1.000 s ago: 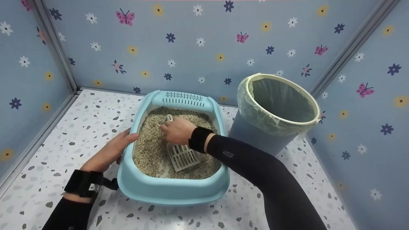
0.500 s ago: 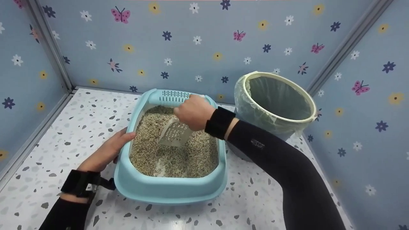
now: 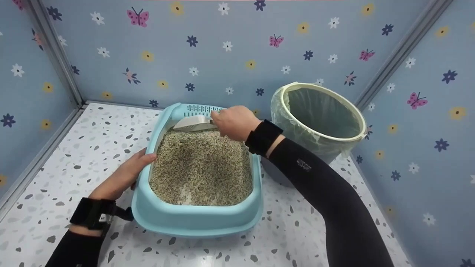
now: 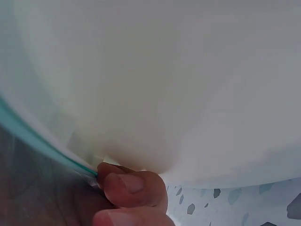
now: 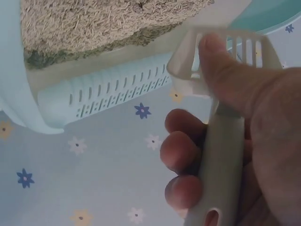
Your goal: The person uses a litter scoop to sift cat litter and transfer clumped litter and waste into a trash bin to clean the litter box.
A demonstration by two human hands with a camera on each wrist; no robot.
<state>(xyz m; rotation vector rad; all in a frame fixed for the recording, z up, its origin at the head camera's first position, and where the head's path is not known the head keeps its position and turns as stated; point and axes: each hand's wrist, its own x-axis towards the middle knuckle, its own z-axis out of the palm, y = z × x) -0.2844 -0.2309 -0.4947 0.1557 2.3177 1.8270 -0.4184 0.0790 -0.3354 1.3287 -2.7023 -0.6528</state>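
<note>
A light blue litter box (image 3: 196, 220) filled with grainy litter (image 3: 202, 167) sits on the speckled surface. My left hand (image 3: 128, 172) grips its left side, thumb over the rim; in the left wrist view the fingertips (image 4: 136, 186) curl under the rim's edge. With my right hand (image 3: 237, 122) I hold a pale slotted litter scoop (image 3: 195, 122) over the far end of the box. Its handle (image 5: 221, 165) lies in my curled fingers in the right wrist view, with the thumb stretched along toward the slotted head.
A bin (image 3: 285, 115) lined with a translucent bag stands to the right of the box, behind my right forearm. Flower-and-butterfly walls (image 3: 207, 26) rise at the back and both sides. Speckled flooring (image 3: 96, 141) extends left of the box.
The scoop has gone from lying low in the litter to the far end of the box, with my right hand moving away and rightward. The left hand keeps its grip on the rim.
</note>
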